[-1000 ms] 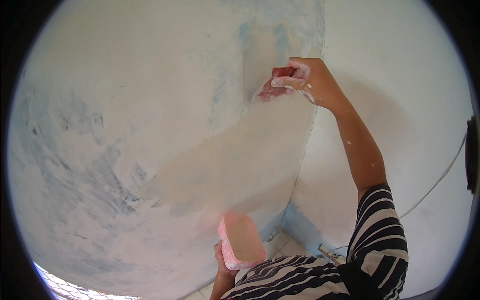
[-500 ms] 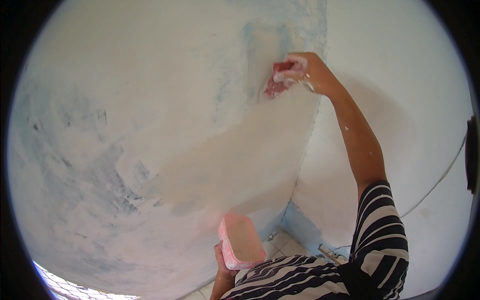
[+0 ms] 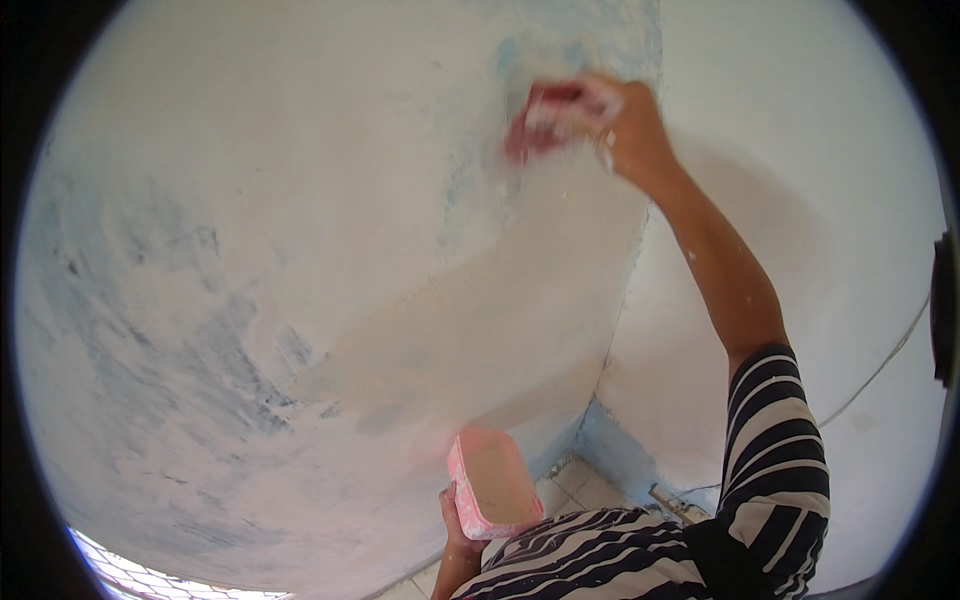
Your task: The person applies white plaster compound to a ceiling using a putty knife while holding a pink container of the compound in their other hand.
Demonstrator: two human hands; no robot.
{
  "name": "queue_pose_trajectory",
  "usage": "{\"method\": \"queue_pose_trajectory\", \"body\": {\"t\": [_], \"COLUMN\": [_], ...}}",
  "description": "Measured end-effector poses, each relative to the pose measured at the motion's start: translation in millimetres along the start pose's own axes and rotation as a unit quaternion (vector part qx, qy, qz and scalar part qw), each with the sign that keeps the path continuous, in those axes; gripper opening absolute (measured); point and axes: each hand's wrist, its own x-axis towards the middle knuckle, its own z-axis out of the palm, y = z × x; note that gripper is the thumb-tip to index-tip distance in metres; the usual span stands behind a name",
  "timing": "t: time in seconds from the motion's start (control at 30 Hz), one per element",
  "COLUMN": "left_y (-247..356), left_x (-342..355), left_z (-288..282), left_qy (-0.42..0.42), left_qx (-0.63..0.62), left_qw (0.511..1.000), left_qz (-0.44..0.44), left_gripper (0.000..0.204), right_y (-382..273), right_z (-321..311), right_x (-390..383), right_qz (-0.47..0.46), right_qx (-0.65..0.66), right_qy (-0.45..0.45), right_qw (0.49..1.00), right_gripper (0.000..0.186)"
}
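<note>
High on the wall (image 3: 380, 180), my right hand (image 3: 600, 110) is closed round a red putty scraper (image 3: 545, 120), its blade against or very near the surface. Motion smears both, so the exact contact cannot be told. White paste is smeared on the fingers and spotted along the forearm. Low in front of my body, my left hand (image 3: 455, 520) grips the side of a pink rectangular tub (image 3: 460, 480) smeared with white. Off-white paste (image 3: 500, 485) lies inside the tub. Whitish filler coats much of the wall, with blue and dark patches showing through.
A second, pale wall (image 3: 760, 260) meets the first in a corner to the right. Below the corner are floor tiles (image 3: 580, 480) and a narrow pale bar-like object (image 3: 675, 500). A thin cable (image 3: 880, 360) runs down the right wall. Bright mesh (image 3: 150, 580) shows at lower left.
My right hand has swept the scraper upward and slightly left along the wall. The tub in my left hand sits slightly farther right in the picture, as does the whole scene.
</note>
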Motion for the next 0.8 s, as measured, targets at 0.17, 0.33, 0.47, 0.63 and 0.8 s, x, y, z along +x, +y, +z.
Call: {"method": "queue_pose_trajectory", "body": {"t": [0.17,0.33,0.47,0.63,0.8], "left_y": [3.4,2.3,-5.2,3.3,-6.5], "left_x": [1.9,0.4,7.4,-0.3,25.1], "left_z": [-10.8,-8.0,-23.2,-10.7,-39.4], "left_qy": [0.001,-0.002,-0.03,0.032,-0.068], "left_qx": [-0.008,-0.024,-0.016,-0.007,-0.065], "left_qw": [1.0,1.0,0.999,0.999,0.995], "left_qz": [-0.005,0.003,-0.005,-0.001,-0.042], "left_gripper": [0.063,0.059,0.058,0.052,0.052], "right_y": [-1.7,-5.2,24.4,44.5,34.7], "right_z": [-22.4,12.8,10.1,18.0,92.7], "right_x": [9.0,-17.3,6.4,-60.7,-227.3], "right_qz": [-0.025,0.07,-0.071,-0.107,0.207], "right_qx": [0.303,0.058,0.259,0.3,0.561], "right_qy": [0.214,-0.079,0.289,0.213,0.109], "right_qw": [0.928,0.993,0.919,0.924,0.794], "right_gripper": [0.022,0.032,0.03,0.057,0.041]}}
